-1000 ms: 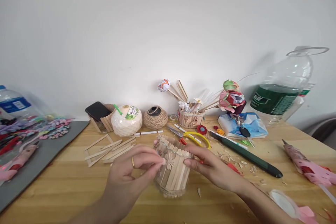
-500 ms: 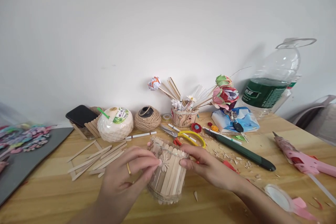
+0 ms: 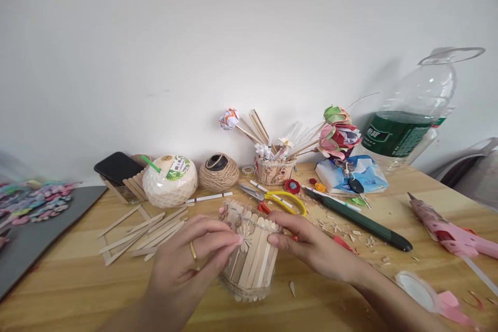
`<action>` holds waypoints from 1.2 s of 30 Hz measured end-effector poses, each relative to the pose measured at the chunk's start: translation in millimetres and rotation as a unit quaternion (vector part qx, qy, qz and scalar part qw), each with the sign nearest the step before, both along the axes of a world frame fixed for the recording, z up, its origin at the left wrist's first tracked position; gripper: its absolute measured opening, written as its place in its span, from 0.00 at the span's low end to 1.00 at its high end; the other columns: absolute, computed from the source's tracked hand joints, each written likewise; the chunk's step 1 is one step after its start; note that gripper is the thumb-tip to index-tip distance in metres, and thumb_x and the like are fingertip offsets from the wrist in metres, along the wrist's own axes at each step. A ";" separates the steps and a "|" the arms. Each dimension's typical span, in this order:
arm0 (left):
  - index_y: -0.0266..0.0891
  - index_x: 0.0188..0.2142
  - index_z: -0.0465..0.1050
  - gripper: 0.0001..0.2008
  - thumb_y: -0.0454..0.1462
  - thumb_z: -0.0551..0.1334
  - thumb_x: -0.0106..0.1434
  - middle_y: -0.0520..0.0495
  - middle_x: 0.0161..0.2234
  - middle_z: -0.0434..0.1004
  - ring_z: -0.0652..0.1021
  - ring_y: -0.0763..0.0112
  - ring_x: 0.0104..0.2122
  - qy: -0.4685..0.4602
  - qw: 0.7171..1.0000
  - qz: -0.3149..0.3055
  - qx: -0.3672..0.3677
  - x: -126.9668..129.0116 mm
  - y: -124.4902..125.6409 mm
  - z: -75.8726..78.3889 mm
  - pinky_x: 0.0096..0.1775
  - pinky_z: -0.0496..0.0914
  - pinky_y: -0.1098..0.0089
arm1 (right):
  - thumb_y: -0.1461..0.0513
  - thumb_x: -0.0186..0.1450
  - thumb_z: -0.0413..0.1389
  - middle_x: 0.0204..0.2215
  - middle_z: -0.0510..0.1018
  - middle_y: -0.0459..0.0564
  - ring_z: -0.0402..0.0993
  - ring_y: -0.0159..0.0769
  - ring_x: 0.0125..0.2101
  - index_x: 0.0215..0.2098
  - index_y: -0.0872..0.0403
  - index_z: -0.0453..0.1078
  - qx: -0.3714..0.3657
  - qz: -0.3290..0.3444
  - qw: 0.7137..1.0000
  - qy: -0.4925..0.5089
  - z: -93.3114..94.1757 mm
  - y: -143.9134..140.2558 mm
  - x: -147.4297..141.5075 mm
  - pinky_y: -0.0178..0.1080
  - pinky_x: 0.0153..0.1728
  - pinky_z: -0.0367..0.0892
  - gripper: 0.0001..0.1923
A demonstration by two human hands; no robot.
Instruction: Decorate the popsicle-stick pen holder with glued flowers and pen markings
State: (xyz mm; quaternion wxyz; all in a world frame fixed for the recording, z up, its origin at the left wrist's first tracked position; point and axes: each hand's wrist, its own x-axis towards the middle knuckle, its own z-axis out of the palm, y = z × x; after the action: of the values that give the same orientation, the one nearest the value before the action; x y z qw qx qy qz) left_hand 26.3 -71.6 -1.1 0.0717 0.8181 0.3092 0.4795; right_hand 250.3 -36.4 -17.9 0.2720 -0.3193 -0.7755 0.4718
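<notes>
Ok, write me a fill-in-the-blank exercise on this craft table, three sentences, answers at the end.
1. Both hands, the left hand and the right hand, touch a cup made of wooden ____ sticks.
2. The ball of twine sits right of the white ____ drink.
3. The scissors behind the cup have ____ handles.

Missing words: popsicle; coconut; yellow
</notes>
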 end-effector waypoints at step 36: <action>0.36 0.38 0.73 0.11 0.25 0.58 0.59 0.47 0.31 0.75 0.74 0.71 0.32 0.074 0.995 0.016 0.064 2.5 -4.0 1.7 0.33 0.70 0.72 | 0.55 0.67 0.49 0.34 0.72 0.45 0.67 0.35 0.37 0.37 0.53 0.68 0.034 0.010 0.999 -0.024 2.2 -0.1 0.7 0.37 0.39 0.63 0.11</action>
State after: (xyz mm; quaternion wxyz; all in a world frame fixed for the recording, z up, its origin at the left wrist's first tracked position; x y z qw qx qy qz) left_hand 28.7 -75.6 0.7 -0.0117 0.8493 0.2951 0.4375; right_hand 251.1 -36.4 -15.7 0.2596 -0.3136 -0.8001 0.4405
